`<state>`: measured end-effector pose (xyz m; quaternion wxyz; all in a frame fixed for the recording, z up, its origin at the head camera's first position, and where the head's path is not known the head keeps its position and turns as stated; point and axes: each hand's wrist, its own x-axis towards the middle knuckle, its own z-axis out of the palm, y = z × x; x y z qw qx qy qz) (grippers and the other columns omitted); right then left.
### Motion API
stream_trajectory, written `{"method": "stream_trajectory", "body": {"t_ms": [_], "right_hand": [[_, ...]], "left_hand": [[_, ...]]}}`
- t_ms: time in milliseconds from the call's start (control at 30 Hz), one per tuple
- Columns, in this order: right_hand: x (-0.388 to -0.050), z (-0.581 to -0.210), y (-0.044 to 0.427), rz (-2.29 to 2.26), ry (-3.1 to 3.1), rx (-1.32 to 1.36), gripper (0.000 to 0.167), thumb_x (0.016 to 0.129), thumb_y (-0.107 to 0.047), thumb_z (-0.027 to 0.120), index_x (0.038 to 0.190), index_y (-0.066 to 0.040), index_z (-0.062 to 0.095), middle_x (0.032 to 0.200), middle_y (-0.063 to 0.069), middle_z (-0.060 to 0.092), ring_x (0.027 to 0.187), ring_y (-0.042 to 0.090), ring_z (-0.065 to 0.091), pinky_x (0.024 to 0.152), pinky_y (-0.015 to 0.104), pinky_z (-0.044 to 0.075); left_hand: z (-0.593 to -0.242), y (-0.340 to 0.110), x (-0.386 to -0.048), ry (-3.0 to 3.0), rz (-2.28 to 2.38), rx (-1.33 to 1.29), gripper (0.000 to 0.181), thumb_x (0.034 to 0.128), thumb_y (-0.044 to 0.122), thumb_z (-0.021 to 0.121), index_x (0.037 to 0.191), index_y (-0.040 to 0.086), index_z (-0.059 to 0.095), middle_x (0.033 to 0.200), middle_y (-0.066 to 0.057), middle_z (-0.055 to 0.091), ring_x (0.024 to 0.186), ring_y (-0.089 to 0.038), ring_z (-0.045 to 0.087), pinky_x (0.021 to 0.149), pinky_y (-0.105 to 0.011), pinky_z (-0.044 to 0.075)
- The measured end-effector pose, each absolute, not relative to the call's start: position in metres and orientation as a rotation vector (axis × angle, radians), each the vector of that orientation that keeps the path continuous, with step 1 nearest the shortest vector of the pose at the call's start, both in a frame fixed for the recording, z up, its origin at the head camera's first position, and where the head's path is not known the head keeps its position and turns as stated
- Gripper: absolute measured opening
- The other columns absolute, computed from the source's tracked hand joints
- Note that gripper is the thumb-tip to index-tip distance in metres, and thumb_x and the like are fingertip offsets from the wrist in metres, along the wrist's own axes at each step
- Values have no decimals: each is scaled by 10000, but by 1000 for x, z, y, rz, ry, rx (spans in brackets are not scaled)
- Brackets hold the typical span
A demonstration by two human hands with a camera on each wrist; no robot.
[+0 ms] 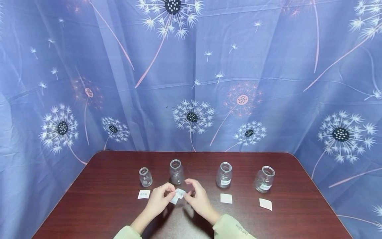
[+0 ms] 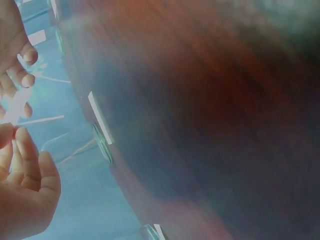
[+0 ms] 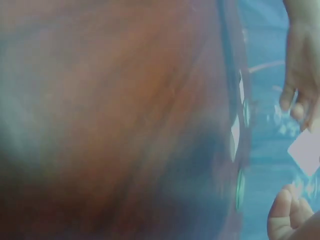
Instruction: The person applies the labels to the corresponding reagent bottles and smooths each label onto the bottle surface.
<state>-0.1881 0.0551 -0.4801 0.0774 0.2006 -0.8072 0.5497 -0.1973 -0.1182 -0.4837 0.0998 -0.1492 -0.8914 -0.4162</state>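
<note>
A small white label with printed characters is stretched between both hands above the table. My left hand pinches its left edge with thumb and fingertips. Its right corner is at the thumb of my right hand, which pinches there with the index finger raised. Another white paper piece shows just below the label, partly covered. Behind the hands stands an open glass jar with no label visible on it. In the right wrist view the label hangs from the left fingertips.
A smaller glass jar stands left, with a printed paper before it. Two labelled jars, one nearer and one farther right, have white papers in front. A dandelion-patterned curtain surrounds the brown table.
</note>
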Motion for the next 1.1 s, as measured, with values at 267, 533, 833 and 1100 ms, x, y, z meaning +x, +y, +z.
{"method": "stream_trajectory", "body": {"t_ms": [267, 533, 833, 1100], "right_hand": [[-191, -458, 54, 1790, -2482, 482, 70, 754, 30, 580, 798, 84, 569, 679, 216, 593, 507, 4, 453, 502, 145, 409], [-220, -489, 48, 1499, -2524, 487, 64, 726, -54, 624, 680, -75, 585, 584, 23, 581, 483, -41, 415, 489, 153, 382], [-240, -497, 40, 1279, -2630, 365, 94, 718, -124, 645, 655, -142, 578, 553, -60, 564, 448, -22, 436, 495, 170, 352], [-246, -502, 35, 1326, -2682, 231, 108, 738, -151, 652, 655, -155, 583, 486, -56, 552, 354, -8, 442, 471, 195, 370]], "left_hand": [[-487, -119, -201, -2592, -1476, -221, 107, 742, 78, 652, 757, 133, 562, 681, 10, 627, 557, 6, 468, 536, -171, 392], [-492, -120, -214, -2712, -1240, -286, 120, 729, 125, 672, 710, 118, 554, 621, 31, 613, 543, -8, 486, 519, -179, 376], [-492, -117, -238, -2849, -1027, -141, 101, 703, 169, 667, 659, 136, 582, 540, 55, 561, 439, -50, 436, 488, -219, 343], [-495, -115, -246, -2899, -969, -31, 114, 697, 204, 678, 647, 147, 592, 535, 54, 532, 493, -82, 439, 478, -236, 328]]}}
